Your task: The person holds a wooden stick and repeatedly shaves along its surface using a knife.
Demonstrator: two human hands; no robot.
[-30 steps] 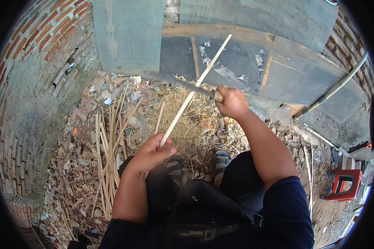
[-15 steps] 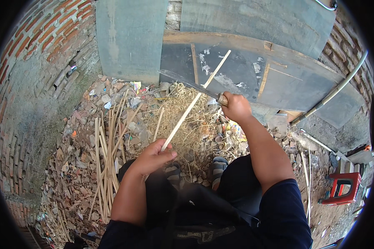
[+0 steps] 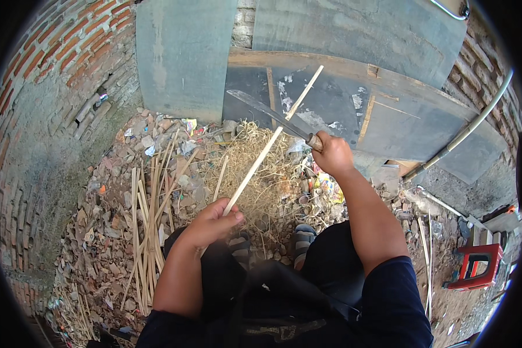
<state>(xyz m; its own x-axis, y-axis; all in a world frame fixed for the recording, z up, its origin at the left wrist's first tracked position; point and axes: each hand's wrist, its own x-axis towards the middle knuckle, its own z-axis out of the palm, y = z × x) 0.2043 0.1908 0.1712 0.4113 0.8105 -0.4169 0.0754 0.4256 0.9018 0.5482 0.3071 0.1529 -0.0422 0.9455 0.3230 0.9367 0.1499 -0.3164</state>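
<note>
My left hand (image 3: pixel 214 219) is closed round the lower end of a pale, thin bamboo strip (image 3: pixel 253 169), which slants up and away to the right. In my right hand (image 3: pixel 332 152) is the wooden handle of a machete (image 3: pixel 260 106), its long blade pointing up and left. The blade crosses over the strip along its upper half, seemingly in contact with it. Below them, a heap of curly shavings (image 3: pixel 255 145) lies on the ground, in front of my sandalled feet.
Several bamboo strips (image 3: pixel 144 232) lie on the rubble to the left. Grey panels (image 3: pixel 182 58) lean along the far wall, a brick wall (image 3: pixel 35 145) rises at left. A red stool (image 3: pixel 478 267) and a bamboo pole (image 3: pixel 464 133) are on the right.
The machete has shifted slightly up and right along the strip, its tip now a little higher. My left hand keeps its hold, and has moved slightly.
</note>
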